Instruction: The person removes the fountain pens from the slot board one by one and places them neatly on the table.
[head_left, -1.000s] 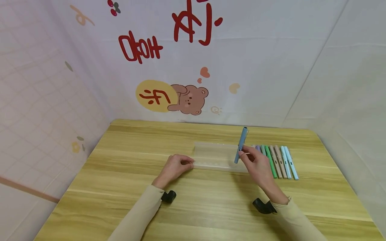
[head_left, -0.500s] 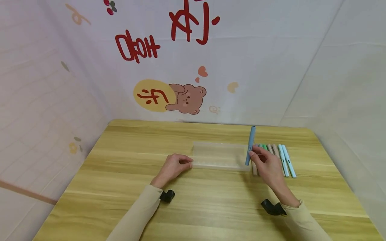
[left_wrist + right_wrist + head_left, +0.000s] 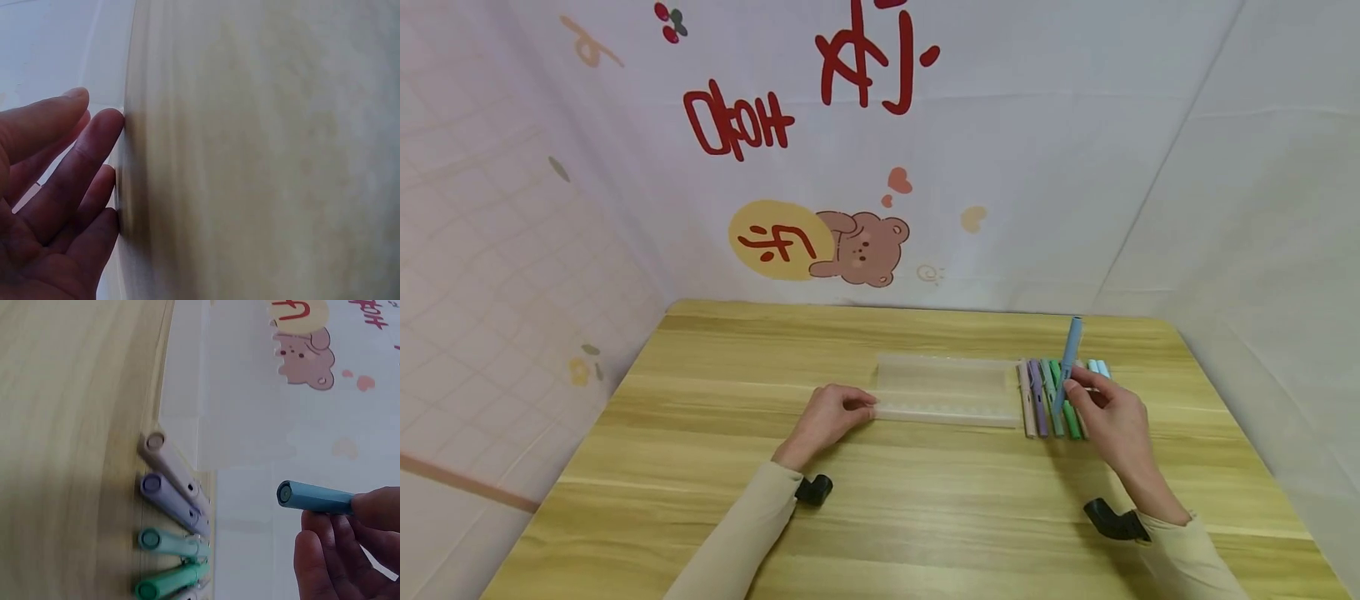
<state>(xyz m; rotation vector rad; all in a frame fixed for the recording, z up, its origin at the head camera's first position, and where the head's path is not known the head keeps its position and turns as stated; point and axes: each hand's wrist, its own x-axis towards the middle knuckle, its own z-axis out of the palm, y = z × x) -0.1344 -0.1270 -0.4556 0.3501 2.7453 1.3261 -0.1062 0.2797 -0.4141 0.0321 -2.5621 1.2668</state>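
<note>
My right hand (image 3: 1112,417) pinches a dusty-blue pen (image 3: 1072,342) upright, thumb against fingers, above a row of pens. Its lower end (image 3: 300,494) faces the camera in the right wrist view. Under and beside that hand lie a pinkish pen (image 3: 1027,408), a purple pen (image 3: 1040,412), a pale green pen (image 3: 1057,423) and a bright green pen (image 3: 1071,423); others are partly covered by the hand. At the left end of a clear plastic holder (image 3: 943,415), my left hand (image 3: 827,417) holds its front corner between thumb and fingertips.
The wooden table (image 3: 925,517) carries the holder left of the pen row. Two light-blue pens (image 3: 1097,367) show behind the right hand. A printed cloth wall (image 3: 1037,150) rises at the table's back edge. Black wrist mounts (image 3: 1116,521) stick out from both sleeves.
My right hand has moved right with the blue pen, from over the holder's right end to over the pen row, uncovering the row's left pens. The left hand stays at the holder.
</note>
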